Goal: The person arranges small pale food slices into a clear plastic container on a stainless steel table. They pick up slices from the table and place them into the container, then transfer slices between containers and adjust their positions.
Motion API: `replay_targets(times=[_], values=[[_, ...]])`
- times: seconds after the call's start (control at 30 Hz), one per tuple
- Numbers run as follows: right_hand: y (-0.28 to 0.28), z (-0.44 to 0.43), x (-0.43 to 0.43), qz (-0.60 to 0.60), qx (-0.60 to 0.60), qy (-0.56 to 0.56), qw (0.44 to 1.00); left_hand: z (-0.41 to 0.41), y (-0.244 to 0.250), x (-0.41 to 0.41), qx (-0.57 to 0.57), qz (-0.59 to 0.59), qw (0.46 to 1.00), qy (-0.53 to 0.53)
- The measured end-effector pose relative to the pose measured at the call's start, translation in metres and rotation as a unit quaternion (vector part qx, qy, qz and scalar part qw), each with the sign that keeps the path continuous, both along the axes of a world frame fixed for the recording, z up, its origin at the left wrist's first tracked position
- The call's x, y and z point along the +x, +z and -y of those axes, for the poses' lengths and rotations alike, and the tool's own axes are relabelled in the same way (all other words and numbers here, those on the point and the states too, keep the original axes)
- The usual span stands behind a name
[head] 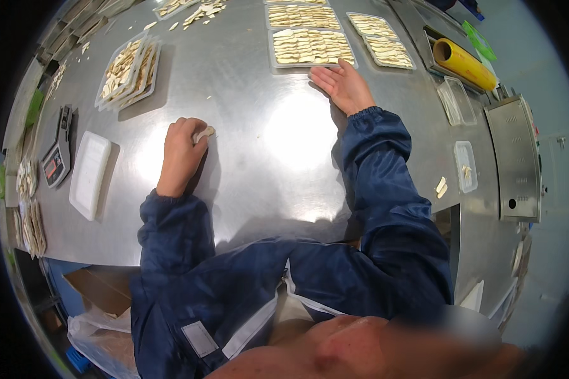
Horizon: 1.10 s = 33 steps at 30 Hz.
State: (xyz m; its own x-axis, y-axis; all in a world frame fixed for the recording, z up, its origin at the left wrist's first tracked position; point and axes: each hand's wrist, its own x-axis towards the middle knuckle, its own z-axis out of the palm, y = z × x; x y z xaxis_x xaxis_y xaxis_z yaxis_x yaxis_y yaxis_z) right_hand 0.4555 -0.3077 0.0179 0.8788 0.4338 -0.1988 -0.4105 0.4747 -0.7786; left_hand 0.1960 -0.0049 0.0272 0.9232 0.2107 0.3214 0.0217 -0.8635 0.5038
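Between the thumb and fingers of my left hand (182, 154) are one or more pale slices (207, 133), which look like sliced mushroom, just above the steel table (246, 189). My right hand (344, 87) is spread palm up at the near edge of a clear plastic tray (313, 65) filled with neat rows of slices; it holds nothing. More filled trays (303, 16) lie beyond that one, and two smaller filled trays (389, 51) sit to its right. At the upper left, stacked clear trays (154, 71) carry loose slices.
A digital scale (57, 161) and a white foam tray (90, 175) lie at left. On the right are a yellow film roll (463, 64), clear containers (456, 102), a small tray (465, 166) with scraps and a steel machine (514, 158). Loose slices (204, 14) lie at the far side.
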Motion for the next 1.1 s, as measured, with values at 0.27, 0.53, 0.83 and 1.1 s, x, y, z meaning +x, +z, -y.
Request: replay_targets(times=[0.27,0.53,0.83,1.1], values=[[0.014,0.016,-0.032,-0.005,-0.060,0.041,0.997,0.006,0.009,-0.001,-0.114,-0.036,0.993,-0.020],[0.033,-0.013,-0.161,0.128,-0.204,0.211,0.947,0.075,0.025,-0.002,-0.236,0.046,0.968,-0.074],[0.016,-0.002,-0.183,0.121,-0.123,0.139,0.975,0.109,0.004,-0.009,-0.030,0.150,0.963,-0.223],[0.012,0.170,-0.184,0.237,-0.358,-0.292,0.855,0.107,-0.005,-0.007,-0.069,0.080,0.977,-0.183]])
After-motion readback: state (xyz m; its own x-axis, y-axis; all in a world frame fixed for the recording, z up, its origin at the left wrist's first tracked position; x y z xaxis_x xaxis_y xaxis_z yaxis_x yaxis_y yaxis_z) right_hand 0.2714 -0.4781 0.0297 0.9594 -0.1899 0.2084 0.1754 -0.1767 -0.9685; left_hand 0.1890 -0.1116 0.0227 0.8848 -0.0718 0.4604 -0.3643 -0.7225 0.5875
